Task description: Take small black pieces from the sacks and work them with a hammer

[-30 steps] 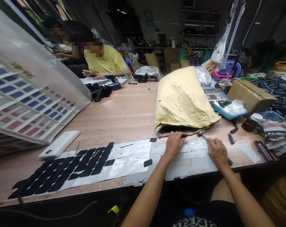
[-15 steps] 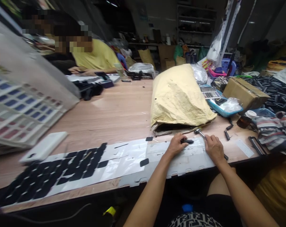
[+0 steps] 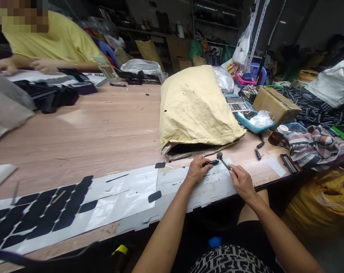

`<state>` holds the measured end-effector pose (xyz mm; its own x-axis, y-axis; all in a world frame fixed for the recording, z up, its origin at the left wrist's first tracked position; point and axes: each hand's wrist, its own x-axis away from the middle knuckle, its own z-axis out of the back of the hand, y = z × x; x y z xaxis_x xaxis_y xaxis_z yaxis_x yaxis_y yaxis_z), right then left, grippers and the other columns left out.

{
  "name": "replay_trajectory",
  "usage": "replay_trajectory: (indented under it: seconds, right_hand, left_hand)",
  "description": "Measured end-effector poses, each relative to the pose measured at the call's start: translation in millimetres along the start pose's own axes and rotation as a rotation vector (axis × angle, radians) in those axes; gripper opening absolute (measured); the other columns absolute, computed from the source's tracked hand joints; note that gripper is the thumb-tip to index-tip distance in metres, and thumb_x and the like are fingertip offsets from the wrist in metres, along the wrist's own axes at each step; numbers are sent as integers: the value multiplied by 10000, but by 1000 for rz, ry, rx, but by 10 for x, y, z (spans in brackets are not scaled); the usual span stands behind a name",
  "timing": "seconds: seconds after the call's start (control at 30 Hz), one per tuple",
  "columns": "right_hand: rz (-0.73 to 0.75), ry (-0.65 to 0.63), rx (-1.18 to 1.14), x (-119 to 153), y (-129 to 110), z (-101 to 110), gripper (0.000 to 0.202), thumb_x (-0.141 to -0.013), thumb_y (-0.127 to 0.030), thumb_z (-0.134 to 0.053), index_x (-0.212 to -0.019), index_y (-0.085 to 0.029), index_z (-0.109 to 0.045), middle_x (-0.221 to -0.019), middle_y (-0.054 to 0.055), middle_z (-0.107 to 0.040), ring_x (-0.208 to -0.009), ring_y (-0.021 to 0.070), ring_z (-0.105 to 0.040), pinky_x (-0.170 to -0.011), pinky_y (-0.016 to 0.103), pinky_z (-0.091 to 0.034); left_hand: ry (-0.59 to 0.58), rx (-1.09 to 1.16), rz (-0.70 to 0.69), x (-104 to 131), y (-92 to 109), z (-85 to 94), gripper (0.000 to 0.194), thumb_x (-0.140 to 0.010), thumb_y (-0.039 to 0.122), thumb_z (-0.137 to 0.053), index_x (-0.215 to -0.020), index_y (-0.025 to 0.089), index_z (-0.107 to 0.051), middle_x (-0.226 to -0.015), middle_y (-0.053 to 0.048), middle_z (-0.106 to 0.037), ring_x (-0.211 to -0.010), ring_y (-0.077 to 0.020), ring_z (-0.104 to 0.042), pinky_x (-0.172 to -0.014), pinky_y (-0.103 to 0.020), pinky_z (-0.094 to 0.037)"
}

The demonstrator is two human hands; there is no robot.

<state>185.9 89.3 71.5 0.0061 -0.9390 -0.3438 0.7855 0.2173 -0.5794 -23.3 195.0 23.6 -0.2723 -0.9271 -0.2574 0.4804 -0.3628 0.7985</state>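
Head view, below and right of centre: left hand pinches black part; right hand has fingers clamped round hammer, its head just beside the part. Risk: off-line swing could catch left fingertips, gripping so close.

Dim wall behind wood-grained table

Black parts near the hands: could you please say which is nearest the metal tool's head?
The slim black part in the left hand; the others lie on the table, farther away.
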Motion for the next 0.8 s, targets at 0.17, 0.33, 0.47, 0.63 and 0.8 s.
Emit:
replay_trajectory:
  seconds: [0.17,0.33,0.47,0.63,0.8]
  right_hand:
    - [16,5,-19,31,-68,-17,362,-1002,-272,-442,-1288,-229,-659,-1092,74,-718,-1022,199,-676,-920,318,-538]
    - [22,-28,39,44,9,-58,343,-985,-256,-455,-1245,-233,-677,-1004,64,-718,-926,196,-680,-850,316,-552]
    - [47,-21,24,47,-43,-106,336,-992,-246,-453,-1247,-212,-671,-1027,72,-715,-956,194,-672,-867,309,-542]
    - [67,-50,56,30,-98,-164,337,-992,-246,-449,-1243,-222,-671,-1011,57,-708,-943,187,-665,-861,291,-525]
    - [-22,12,262,-141,93,-31,338,-981,-258,-481,-1263,-252,-669,-1038,45,-688,-931,176,-639,-808,254,-478]
  left_hand:
    - [-21,19,-23,5,-15,1,129,-802,252,-740,-913,231,-801,-782,-14,-612,-823,-175,-590,-798,-311,-468]
    - [-10,0,-22,-3,-21,-7,122,-792,241,-748,-896,238,-810,-778,-11,-607,-813,-172,-589,-782,-304,-467]
    - [-12,6,-38,-8,-30,-13,120,-797,229,-743,-894,241,-812,-768,-9,-604,-815,-171,-584,-782,-302,-460]
    - [-14,-12,-54,-18,-29,-14,98,-806,208,-726,-848,239,-809,-731,-8,-589,-799,-171,-569,-762,-303,-443]
    - [-10,-6,-46,-33,-35,-21,128,-805,235,-730,-907,214,-804,-792,-19,-621,-827,-185,-590,-786,-314,-452]
